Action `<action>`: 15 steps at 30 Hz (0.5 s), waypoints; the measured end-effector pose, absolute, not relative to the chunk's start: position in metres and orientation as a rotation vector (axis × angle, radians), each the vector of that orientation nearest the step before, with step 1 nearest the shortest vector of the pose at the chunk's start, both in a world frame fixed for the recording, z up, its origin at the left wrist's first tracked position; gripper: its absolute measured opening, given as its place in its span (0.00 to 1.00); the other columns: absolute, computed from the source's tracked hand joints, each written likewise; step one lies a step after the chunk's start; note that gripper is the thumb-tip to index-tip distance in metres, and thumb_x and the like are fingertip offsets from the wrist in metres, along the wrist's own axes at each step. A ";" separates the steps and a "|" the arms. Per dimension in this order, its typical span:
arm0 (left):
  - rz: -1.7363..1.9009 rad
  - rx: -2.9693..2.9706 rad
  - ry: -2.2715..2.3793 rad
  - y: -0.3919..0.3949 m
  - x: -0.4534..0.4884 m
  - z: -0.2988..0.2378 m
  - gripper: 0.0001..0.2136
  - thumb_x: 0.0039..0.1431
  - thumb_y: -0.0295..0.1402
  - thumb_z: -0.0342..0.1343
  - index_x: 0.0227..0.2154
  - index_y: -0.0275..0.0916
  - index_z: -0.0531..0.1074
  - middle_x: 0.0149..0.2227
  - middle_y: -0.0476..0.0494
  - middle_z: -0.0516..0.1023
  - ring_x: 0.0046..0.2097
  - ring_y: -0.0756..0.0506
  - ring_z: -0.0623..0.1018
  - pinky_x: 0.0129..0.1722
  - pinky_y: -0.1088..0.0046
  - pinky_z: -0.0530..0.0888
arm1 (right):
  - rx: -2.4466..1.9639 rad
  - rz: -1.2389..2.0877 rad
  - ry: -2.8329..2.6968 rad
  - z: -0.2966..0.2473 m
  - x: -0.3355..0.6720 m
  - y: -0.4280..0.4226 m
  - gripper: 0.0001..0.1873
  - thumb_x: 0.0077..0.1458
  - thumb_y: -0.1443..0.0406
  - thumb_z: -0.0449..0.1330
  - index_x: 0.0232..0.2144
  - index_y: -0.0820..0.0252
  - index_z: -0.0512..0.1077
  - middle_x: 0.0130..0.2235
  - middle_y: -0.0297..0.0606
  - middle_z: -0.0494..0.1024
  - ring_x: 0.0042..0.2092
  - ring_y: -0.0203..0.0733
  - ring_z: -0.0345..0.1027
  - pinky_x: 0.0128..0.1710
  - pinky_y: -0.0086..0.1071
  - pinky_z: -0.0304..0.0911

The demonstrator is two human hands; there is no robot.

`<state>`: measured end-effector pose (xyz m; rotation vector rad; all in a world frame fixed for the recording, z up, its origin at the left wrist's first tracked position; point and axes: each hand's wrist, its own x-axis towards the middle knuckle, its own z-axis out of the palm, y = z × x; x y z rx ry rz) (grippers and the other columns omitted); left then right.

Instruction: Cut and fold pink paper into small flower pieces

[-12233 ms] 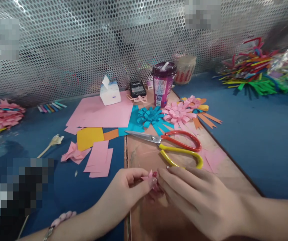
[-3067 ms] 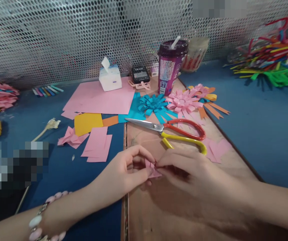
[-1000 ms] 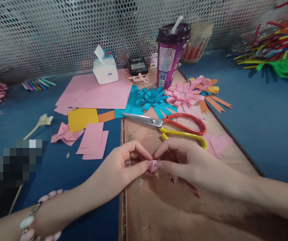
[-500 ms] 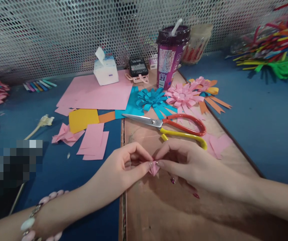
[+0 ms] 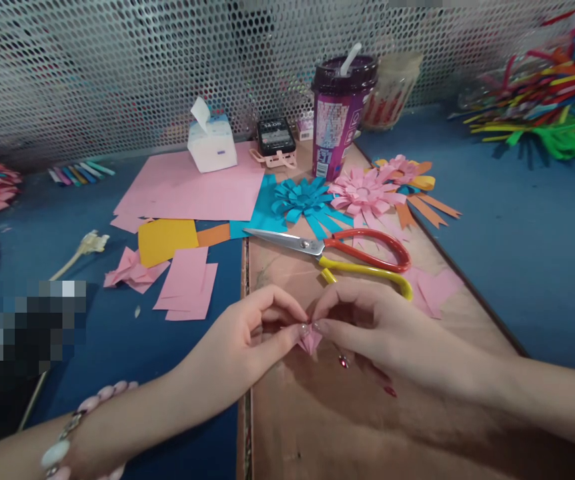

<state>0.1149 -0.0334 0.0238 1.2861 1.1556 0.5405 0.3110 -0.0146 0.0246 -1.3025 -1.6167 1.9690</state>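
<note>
A small folded piece of pink paper (image 5: 310, 341) is pinched between the fingertips of both hands, low over the wooden board (image 5: 367, 427). My left hand (image 5: 260, 333) grips it from the left with thumb and forefinger. From the other side, my right hand (image 5: 377, 327) pinches it the same way, its remaining fingers curled beneath. The fingers hide much of the paper. Just beyond them lie large scissors (image 5: 312, 244), with one red and one yellow handle. Pink paper rectangles (image 5: 187, 283) rest to the left of the hands.
Behind the scissors are a blue paper flower (image 5: 301, 199) and a pink paper flower (image 5: 365, 190). A purple cup (image 5: 337, 120), a phone (image 5: 275, 137) and a tissue pack (image 5: 212, 143) stand near the perforated metal screen (image 5: 132, 73). Colourful pipe cleaners (image 5: 547, 100) lie at the far right.
Both hands keep their pinch on the pink paper, with only slight finger movement. The whole view has shifted very slightly, and the things on the table have stayed put.
</note>
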 end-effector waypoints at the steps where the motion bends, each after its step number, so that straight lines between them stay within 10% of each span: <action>1: 0.541 1.286 1.153 -0.034 0.115 0.023 0.06 0.58 0.34 0.55 0.36 0.38 0.68 0.35 0.45 0.79 0.39 0.47 0.79 0.43 0.70 0.73 | -1.301 1.968 -1.615 0.025 0.311 -0.015 0.12 0.56 0.56 0.59 0.33 0.60 0.70 0.25 0.30 0.70 0.17 0.24 0.56 0.11 0.17 0.55; 15: 0.518 1.277 1.157 -0.033 0.116 0.026 0.04 0.56 0.31 0.55 0.35 0.39 0.68 0.35 0.45 0.79 0.39 0.46 0.79 0.40 0.71 0.73 | -1.274 1.959 -1.632 0.018 0.313 -0.017 0.14 0.55 0.54 0.59 0.33 0.60 0.70 0.29 0.34 0.74 0.22 0.28 0.63 0.12 0.17 0.58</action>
